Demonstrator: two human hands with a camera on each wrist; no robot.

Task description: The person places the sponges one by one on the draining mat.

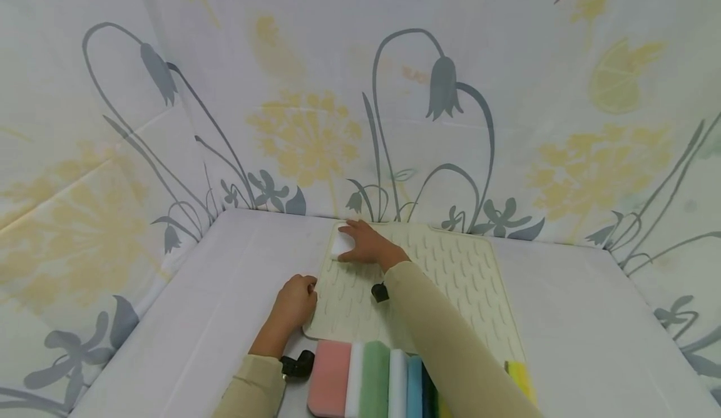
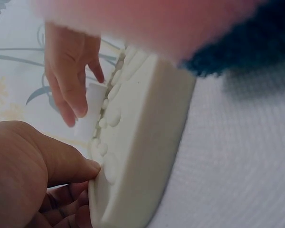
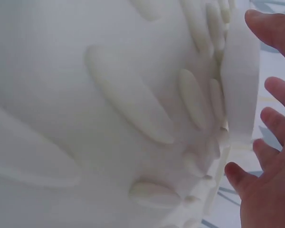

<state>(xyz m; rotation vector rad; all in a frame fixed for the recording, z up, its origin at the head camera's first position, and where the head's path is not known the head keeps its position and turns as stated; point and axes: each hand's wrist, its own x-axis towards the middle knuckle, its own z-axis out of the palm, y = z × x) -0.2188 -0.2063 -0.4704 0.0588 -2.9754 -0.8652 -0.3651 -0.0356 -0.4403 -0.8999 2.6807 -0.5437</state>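
Nearest the head camera, at 6 o'clock on the table, a row of sponges (image 1: 372,377) stands on edge: pink, white, green, white, blue, with a yellow one (image 1: 521,377) apart at 4 o'clock. They look soft and matt, with rounded corners.

Just beyond them lies the drying mat (image 1: 450,280), a pale cream rectangle with a rubbery look, rounded corners and a raised rim. Its surface carries rows of long, teardrop-shaped ridges. Its long axis runs from 6 o'clock toward 12 o'clock, leaning slightly left, and its far edge touches the flowered backdrop (image 1: 304,130). It lies flat on the white table cover (image 1: 591,330), which shows a fine weave in the left wrist view.

The left hand (image 1: 293,302) is at the mat's near left edge, at 9 o'clock of the mat. The left wrist view shows its thumb (image 2: 71,164) pressed on the rim and its fingers curled under the edge, pinching it.

The right hand (image 1: 366,243) rests at the mat's far left corner, at 11 o'clock, on a small white sponge block (image 1: 340,243). Its fingers (image 3: 270,26) are spread and nearly straight, lying against the block rather than wrapped round it. The block is smooth, flat-sided and plain white.

Both sleeves are beige.
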